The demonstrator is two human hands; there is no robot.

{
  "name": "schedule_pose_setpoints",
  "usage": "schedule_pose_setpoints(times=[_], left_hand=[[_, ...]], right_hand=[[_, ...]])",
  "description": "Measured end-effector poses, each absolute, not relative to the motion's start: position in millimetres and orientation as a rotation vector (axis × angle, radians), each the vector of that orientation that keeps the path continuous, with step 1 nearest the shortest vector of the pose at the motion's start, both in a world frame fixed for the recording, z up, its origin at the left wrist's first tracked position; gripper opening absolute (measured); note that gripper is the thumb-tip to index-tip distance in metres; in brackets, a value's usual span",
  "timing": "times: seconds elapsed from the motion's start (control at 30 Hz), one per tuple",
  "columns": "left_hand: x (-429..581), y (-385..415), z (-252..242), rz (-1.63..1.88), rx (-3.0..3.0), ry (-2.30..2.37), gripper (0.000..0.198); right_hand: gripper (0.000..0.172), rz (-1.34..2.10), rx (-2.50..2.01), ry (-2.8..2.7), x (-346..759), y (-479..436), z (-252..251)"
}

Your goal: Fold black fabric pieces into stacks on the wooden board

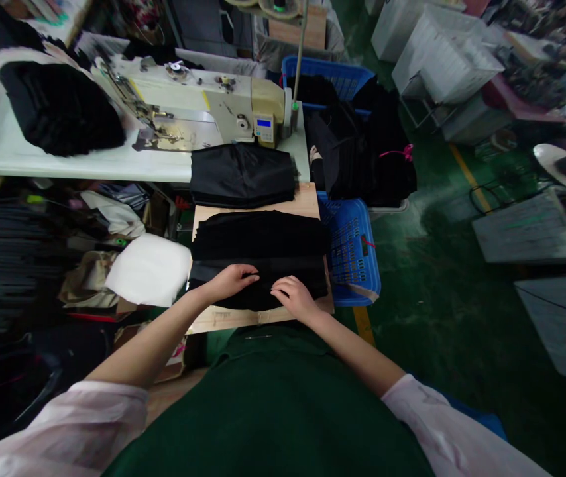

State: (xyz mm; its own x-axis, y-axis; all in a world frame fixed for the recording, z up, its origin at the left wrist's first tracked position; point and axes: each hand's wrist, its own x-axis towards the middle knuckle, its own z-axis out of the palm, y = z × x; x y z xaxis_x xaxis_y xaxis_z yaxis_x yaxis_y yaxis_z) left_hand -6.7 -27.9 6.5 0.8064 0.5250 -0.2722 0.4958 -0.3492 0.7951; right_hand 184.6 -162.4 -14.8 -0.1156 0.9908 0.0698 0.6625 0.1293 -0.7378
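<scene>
And there's the left hand point(233, 280) and right hand point(295, 298), flat and apart, gripping nothing, pressing a soft, matte black cloth stack point(258, 258) on a rectangular wooden board point(223, 320), right beside a blue plastic crate point(352, 252)!

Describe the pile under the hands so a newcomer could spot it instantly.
Below the cream sewing machine lies a wooden board. The black fabric stack there is the nearer of two, under the left hand and right hand, not the farther stack.
</scene>
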Motion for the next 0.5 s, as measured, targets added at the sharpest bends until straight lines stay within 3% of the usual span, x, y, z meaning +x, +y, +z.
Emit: schedule_pose_setpoints(times=[0.13,0.3,0.37,0.5], left_hand=[[-6.2,-27.9,9.9,0.002,1.991,0.74,0.031],[-8.9,-31.4,6.4,0.155,2.007,0.802,0.018],[-11.9,-34.0,5.4,0.214,2.041,0.847,0.014],[-17.0,-40.3,11.5,0.136,2.205,0.62,0.018]], right_hand=[[0.016,0.884,-1.569,-1.817,191.4,-154.4,-11.2],[0.003,0.903,-1.499,-1.946,196.0,-154.1,-8.1],[0.006,0.879,-1.511,-1.985,195.3,-155.1,-8.1],[0.008,0.822,-1.543,-2.029,194.0,-155.8,-6.6]])
